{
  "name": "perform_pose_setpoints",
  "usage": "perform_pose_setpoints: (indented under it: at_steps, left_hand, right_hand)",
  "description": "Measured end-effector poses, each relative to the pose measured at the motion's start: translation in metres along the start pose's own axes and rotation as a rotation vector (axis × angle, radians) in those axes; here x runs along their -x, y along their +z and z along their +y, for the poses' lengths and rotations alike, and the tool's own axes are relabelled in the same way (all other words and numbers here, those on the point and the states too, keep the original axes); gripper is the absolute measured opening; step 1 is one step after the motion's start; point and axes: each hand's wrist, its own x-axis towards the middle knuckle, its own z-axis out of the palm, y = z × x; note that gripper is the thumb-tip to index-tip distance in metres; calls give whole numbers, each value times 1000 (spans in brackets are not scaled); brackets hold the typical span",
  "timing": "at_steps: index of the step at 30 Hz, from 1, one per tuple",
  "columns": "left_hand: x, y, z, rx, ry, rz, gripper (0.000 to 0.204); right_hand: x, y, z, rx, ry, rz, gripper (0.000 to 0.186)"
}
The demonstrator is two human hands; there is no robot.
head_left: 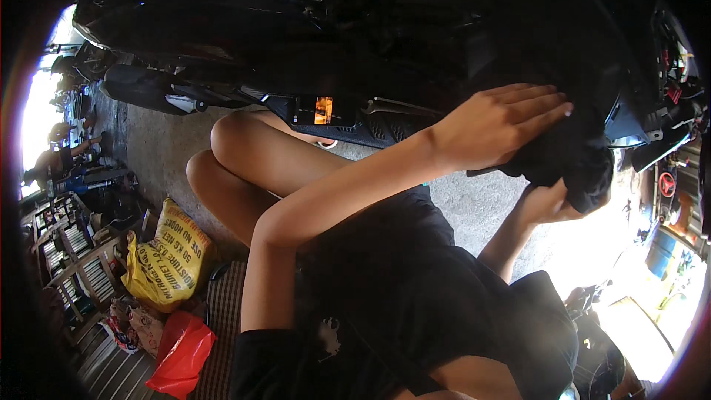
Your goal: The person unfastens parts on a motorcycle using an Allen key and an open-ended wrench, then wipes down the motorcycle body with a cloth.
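Observation:
My left hand (503,122) reaches across to the right with its fingers stretched out. It lies flat on a black cloth (544,152), against the dark body of a black motor scooter (370,22). Below it, my right hand (555,204) has its fingers curled round the hanging end of the cloth, which hides some of the fingers. The cloth blends into the shaded bodywork, so its upper edge cannot be made out. On the scooter's footboard (363,132) rest a phone with a lit orange screen (324,110) and a long metal tool like a wrench (400,107).
My bent knees (241,133) are close to the scooter's side. At the left stand a yellow sack (167,259), a red plastic bag (181,355) and a slatted wooden rack (70,259). Another person (55,152) is far left. Bright light washes out the concrete floor (481,207) at right.

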Motion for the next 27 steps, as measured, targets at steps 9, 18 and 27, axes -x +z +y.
perform_pose_setpoints:
  at_steps: [9, 18, 27]
  left_hand:
    - [-24, 18, 8, 40, 42, 41, 44]
    - [29, -22, -10, 64, -110, 14, 49]
    - [41, -48, -2, 7, -114, 50, 40]
  right_hand:
    - [-17, -11, 0, -14, 176, 113, 39]
    - [5, 14, -9, -60, -117, -191, 31]
    - [11, 1, -19, -139, -195, -326, 28]
